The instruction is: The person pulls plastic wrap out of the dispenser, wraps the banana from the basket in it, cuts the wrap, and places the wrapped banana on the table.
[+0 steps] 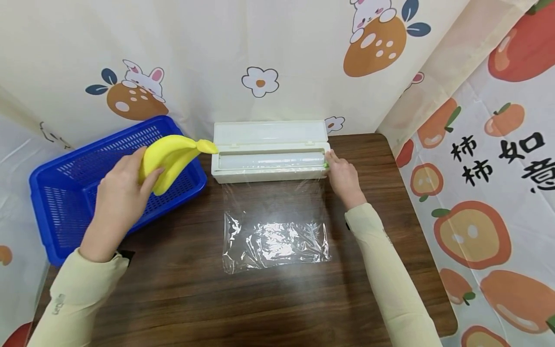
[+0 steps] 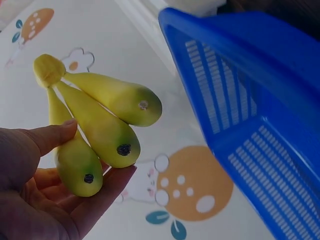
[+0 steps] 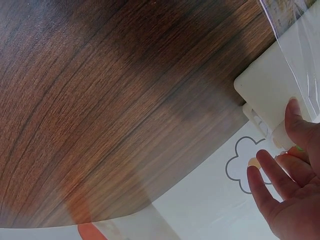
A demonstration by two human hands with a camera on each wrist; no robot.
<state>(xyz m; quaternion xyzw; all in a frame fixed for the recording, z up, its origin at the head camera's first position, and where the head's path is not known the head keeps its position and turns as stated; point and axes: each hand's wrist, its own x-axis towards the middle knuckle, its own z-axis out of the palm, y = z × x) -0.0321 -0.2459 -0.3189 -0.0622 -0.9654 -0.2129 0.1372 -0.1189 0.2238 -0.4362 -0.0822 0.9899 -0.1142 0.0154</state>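
A bunch of three yellow toy bananas (image 1: 166, 149) is in my left hand (image 1: 121, 193), raised over the blue basket. In the left wrist view the thumb presses one banana (image 2: 77, 167) while the fingers curl behind it; the dark tips face the camera. My right hand (image 1: 344, 178) is at the right end of a white cling film dispenser (image 1: 269, 175), whose lid (image 1: 270, 132) stands open. Its thumb lies on the box (image 3: 272, 82) and an index finger reaches the end near a green part. A sheet of clear film (image 1: 277, 241) runs from the roll (image 1: 270, 160) onto the table.
The blue basket (image 1: 41, 212) stands at the table's left, left of the dispenser. Patterned cloth (image 1: 208, 58) hangs along the back, and another printed cloth (image 1: 472, 144) borders the right side. Brown wooden table top (image 1: 243, 308) extends in front of the film.
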